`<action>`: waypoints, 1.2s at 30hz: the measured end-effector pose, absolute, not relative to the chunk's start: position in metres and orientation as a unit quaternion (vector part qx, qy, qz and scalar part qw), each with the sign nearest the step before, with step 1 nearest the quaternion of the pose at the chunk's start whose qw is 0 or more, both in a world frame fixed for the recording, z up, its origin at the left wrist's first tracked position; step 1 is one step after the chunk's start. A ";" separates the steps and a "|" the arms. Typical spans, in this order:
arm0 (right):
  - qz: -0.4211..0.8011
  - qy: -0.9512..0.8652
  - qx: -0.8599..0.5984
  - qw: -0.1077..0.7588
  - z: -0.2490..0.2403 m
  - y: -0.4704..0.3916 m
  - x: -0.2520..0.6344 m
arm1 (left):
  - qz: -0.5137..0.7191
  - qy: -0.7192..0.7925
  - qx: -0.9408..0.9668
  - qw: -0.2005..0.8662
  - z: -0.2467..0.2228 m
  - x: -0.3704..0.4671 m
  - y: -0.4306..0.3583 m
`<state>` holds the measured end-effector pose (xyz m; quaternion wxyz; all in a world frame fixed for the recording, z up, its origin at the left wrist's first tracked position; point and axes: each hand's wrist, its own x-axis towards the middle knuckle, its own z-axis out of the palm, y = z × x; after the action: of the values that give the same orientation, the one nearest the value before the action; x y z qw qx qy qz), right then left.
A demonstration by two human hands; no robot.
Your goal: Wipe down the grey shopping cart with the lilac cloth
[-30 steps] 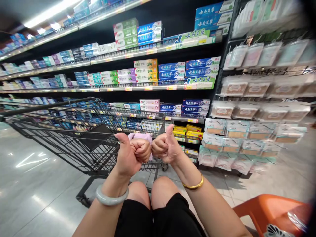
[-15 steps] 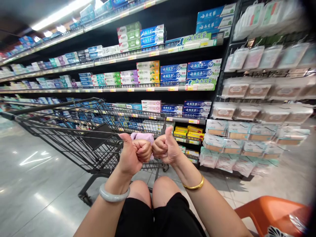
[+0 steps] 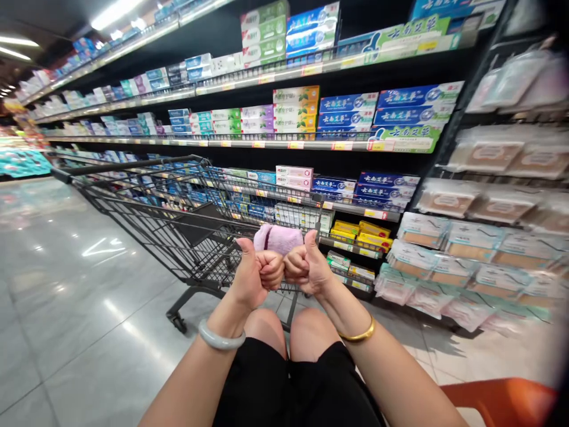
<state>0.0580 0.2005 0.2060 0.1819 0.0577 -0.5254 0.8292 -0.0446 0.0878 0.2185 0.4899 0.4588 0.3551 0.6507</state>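
Observation:
My left hand [image 3: 258,273] is a fist with its thumb pointing up, and a pale bangle [image 3: 221,338] circles that wrist. My right hand [image 3: 309,265] makes the same thumb-up fist, with a gold bangle [image 3: 359,333] on its wrist. The knuckles of both fists meet above my knees, and nothing shows in either of them. Just behind the fists, a rolled lilac cloth [image 3: 284,238] lies in the dark shopping cart [image 3: 146,213]. The fists cover the lower edge of that cloth.
Shelves of boxed toothpaste [image 3: 349,112] run along behind the cart. Hanging packets [image 3: 471,240] fill a rack at the right. An orange stool [image 3: 502,394] stands at the lower right. Tiled floor [image 3: 98,296] stretches out at the left.
The view has turned left, so the shelves and cart sit further right in it. Both fists keep their thumb-up pose, and more of the lilac cloth shows above them.

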 end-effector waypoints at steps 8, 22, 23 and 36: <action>0.824 -0.540 0.034 0.166 0.199 0.180 0.028 | 0.684 0.360 0.417 0.478 0.200 -0.074 0.067; -0.038 -0.947 -0.270 0.169 0.247 0.212 0.016 | 0.413 0.706 0.557 -0.146 0.240 -0.186 0.085; -0.044 -0.948 -0.273 0.159 0.246 0.211 0.012 | 0.387 0.715 0.560 -0.160 0.238 -0.191 0.089; -0.074 -0.956 -0.206 0.195 0.242 0.196 -0.003 | 0.212 0.762 0.566 -0.232 0.237 -0.216 0.093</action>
<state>-0.0033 0.1961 0.2422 0.1949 -0.2062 -0.9561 -0.0736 -0.2156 0.0926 0.2371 -0.2324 0.5658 0.7623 0.2117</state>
